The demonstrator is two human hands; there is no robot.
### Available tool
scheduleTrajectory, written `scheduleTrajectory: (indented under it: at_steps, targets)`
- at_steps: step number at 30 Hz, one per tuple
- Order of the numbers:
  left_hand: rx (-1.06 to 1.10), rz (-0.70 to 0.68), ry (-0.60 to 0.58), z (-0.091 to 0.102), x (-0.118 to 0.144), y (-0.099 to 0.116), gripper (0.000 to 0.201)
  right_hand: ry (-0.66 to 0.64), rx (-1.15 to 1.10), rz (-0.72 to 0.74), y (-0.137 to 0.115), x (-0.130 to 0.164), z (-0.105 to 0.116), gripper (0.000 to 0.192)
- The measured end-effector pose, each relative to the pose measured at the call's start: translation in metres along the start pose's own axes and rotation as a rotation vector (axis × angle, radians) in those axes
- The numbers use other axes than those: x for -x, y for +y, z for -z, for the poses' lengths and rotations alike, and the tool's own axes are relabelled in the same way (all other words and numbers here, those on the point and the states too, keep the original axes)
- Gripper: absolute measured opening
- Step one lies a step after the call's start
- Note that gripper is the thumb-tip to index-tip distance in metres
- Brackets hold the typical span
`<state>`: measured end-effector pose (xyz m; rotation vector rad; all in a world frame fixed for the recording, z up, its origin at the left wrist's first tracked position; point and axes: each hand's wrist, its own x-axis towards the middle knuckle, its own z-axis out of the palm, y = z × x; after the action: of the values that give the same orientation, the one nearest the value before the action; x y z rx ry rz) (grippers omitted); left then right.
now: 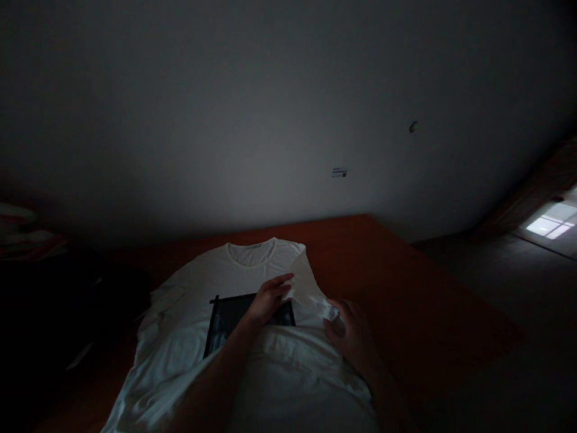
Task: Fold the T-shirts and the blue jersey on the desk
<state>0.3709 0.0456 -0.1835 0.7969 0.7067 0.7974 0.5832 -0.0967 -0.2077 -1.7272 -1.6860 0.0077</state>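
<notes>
A white T-shirt (189, 337) lies face up on a reddish-brown tabletop (406, 288), its round neckline (252, 249) pointing toward the far edge and its body running down to the near edge of the view. A dark rectangular print (225, 322) sits on the chest. The shirt covers the middle of the tabletop, nearer its left side than its right.

The sleeve (306, 282) on the right side of the shirt is folded inward over the chest. The left hand (268, 297) reaches across the print and pinches the upper edge of this folded sleeve between thumb and fingertips. The right hand (349, 334) rests just beside it, at the sleeve's lower end near the shirt's right edge; its fingers curl around a bunch of white cloth, though the dim light makes the exact grip hard to tell. Both forearms enter from the near edge of the view and lie over the shirt's lower half.

The other sleeve (166, 297) lies flat, spread toward the tabletop's left side.

The room is very dark. A plain grey wall (270, 120) rises behind the far edge of the tabletop, with a small label (339, 172) on it. To the right, the floor (496, 282) shows a bright patch of light (552, 224).
</notes>
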Motion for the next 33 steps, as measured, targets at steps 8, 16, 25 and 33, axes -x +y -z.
scheduleTrajectory:
  at_steps: [8,16,25,33]
  targets:
    - [-0.067,-0.018,0.110,0.002,0.007,0.015,0.049,-0.060,-0.014,0.077,-0.008,0.000,0.008,0.043]
    - [-0.426,-0.073,0.173,0.023,0.002,0.013,0.042,-0.067,-0.004,0.059,-0.016,-0.002,0.011,0.010]
    - [-0.867,-0.231,0.096,0.038,0.007,0.026,0.034,-0.110,-0.006,0.062,-0.015,-0.004,0.013,0.022]
    - [-1.222,-0.412,0.120,0.044,0.001,0.019,0.036,-0.129,0.032,0.149,-0.014,-0.001,0.013,0.017]
